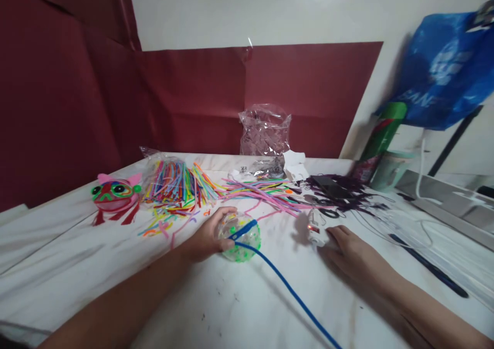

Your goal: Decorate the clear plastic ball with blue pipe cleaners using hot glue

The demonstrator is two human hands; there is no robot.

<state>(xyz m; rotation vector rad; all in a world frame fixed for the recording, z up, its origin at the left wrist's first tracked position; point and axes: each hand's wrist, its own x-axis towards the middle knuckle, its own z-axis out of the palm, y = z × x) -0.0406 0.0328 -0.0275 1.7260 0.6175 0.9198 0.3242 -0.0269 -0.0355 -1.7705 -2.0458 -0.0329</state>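
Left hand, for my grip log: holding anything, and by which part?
The left hand holds the clear, green-speckled round thing by its left side.

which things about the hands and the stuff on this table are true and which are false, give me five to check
1. The left hand holds the clear ball. True.
2. The right hand holds the far end of the blue strip. False: it is at the white gadget, and the strip runs out of the bottom of the picture.
3. The pink toy face is left of the coloured sticks. True.
4. The blue bag is at the left of the picture. False: it is at the upper right.
5. A red light shows on the white gadget. True.
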